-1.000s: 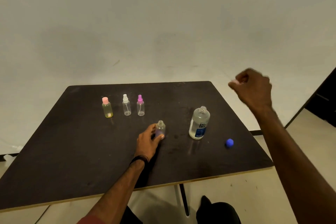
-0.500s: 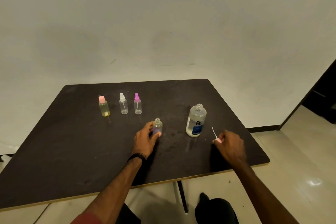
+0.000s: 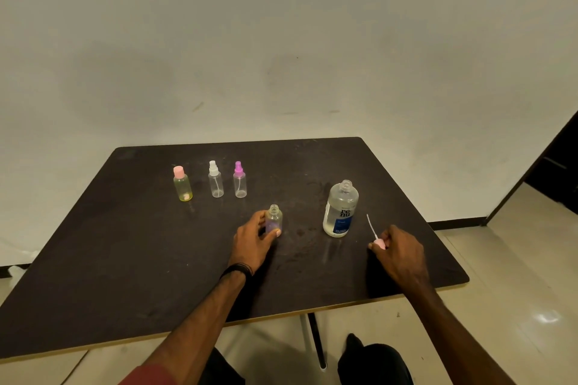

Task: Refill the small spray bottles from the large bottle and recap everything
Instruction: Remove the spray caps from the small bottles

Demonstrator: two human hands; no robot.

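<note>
My left hand grips an uncapped small clear bottle that stands upright on the dark table. To its right stands the large clear bottle with a blue label, its neck open. My right hand rests on the table right of it and pinches a pink spray cap; the cap's white tube points up and away. At the back left stand three capped small bottles: a yellowish one with a pink cap, a clear one with a white sprayer, a clear one with a magenta sprayer.
The table's front edge runs just before my legs, and its right corner lies near my right wrist. A pale wall rises behind. A dark doorway opens at the far right.
My right hand came down from the air at the right onto the table with the spray cap. The blue cap seen earlier is now out of sight. My left hand kept its hold.
</note>
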